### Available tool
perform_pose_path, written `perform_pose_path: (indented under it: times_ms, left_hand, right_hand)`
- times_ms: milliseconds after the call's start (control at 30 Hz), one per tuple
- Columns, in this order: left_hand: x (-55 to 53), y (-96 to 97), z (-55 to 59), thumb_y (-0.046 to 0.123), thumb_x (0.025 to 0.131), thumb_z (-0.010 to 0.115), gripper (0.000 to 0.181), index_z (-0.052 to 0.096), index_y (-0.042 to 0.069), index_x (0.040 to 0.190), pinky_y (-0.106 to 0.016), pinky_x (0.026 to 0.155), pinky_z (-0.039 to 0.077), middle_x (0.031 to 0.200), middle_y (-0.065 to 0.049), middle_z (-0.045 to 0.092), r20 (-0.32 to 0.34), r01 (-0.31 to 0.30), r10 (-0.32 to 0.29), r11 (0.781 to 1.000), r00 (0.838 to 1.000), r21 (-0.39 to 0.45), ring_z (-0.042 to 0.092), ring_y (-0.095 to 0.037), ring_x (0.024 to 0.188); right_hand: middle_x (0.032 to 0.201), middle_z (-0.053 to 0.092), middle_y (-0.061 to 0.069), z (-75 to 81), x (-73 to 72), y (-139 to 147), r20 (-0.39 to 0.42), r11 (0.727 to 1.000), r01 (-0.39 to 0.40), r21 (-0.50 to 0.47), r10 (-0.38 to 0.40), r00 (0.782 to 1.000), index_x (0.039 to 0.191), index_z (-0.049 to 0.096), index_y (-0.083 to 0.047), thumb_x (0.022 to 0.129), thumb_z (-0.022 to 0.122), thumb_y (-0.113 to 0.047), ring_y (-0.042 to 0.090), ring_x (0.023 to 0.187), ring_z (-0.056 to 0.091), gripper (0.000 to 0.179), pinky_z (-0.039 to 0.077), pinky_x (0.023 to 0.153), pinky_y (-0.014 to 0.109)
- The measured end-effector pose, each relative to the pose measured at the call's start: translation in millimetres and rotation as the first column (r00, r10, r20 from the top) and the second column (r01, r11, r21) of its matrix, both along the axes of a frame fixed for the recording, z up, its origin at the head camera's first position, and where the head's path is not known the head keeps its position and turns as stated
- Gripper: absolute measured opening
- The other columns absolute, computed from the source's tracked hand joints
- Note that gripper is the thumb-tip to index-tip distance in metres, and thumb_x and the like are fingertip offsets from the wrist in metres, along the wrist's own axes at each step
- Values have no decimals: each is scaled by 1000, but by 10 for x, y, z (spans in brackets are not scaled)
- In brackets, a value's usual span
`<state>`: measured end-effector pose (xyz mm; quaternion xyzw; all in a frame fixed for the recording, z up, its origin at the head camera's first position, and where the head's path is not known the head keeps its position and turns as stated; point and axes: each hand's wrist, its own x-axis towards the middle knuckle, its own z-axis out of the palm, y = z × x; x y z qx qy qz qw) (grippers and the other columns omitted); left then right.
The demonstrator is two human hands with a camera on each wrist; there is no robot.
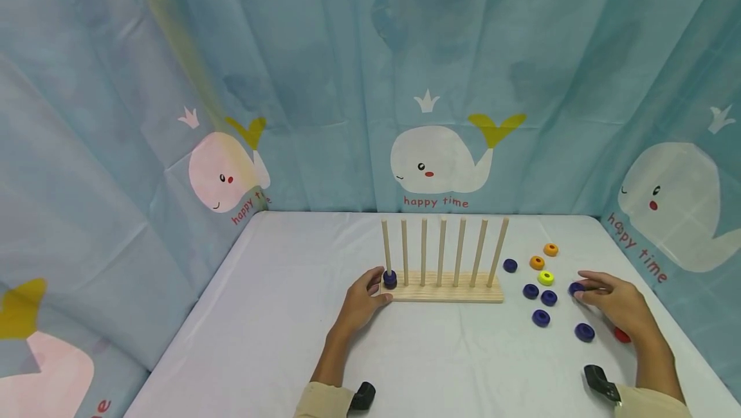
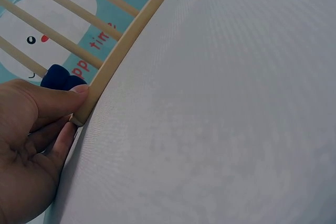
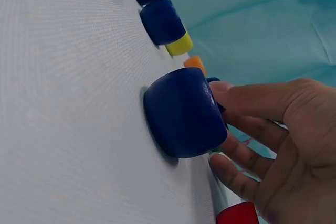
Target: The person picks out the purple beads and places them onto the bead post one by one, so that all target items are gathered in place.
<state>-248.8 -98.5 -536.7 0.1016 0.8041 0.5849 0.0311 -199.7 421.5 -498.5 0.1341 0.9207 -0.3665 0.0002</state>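
L hand (image 1: 359,305) grips the rack (image 1: 442,294) at its left end; R hand (image 1: 619,302) pinches a blue ring (image 1: 574,289) on the worktop (image 1: 440,354), right side, near other rings (image 1: 548,298). It's round, so prob. might slip & roll if pinched too softly.

My left hand (image 1: 360,304): one, pinching. My right hand (image 1: 619,305): one, fingers (image 3: 245,160) curled, pinching. My forearms (image 1: 336,357): two, stretched forward, apart.

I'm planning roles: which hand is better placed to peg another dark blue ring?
Probably the right hand: it pinches a dark blue ring; the left hand grips the wooden peg rack by its end.
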Motion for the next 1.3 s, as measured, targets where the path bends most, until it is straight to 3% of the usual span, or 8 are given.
perform_pose_path:
  times_ms: [167,633,933,1167,1300]
  left_hand:
    - [8,18,1,5,94,80,68,50,0,154,-36,120,49,152,-21,56,-15,0,0,1000,1000,-10,52,-37,144]
    - [15,3,11,3,93,80,67,51,-1,153,-38,120,50,152,-23,56,-20,-10,10,1000,1000,-11,53,-39,144]
    - [14,12,11,3,93,80,66,52,-1,153,-38,119,51,150,-23,57,-23,-14,14,1000,1000,-9,54,-39,143]
    - [15,20,10,3,93,79,67,51,-1,153,-38,120,50,150,-23,57,-17,-13,13,1000,1000,-5,54,-38,143]
    - [5,19,5,3,93,80,67,51,1,154,-36,120,49,150,-21,58,-10,-20,19,1000,1000,-11,54,-37,143]
  right_hand:
    - [152,49,35,12,6,0,-14,998,45,-38,-46,999,158,43,2,102,69,-28,64,140,37,69,36,107,85]
    - [161,41,33,175,28,-156,-104,992,45,-121,-57,993,160,43,-1,108,60,-44,63,144,37,69,28,110,89]
    - [159,44,33,259,39,-293,-150,989,35,-144,-57,987,159,46,-3,106,62,-49,61,141,43,72,35,108,87]
    - [155,48,35,318,26,-402,-175,995,22,-100,-40,984,156,49,-2,107,59,-49,61,137,48,69,46,104,81]
    - [152,50,36,361,20,-452,-211,997,3,-74,-19,977,155,51,-1,107,59,-50,63,137,45,69,46,103,82]
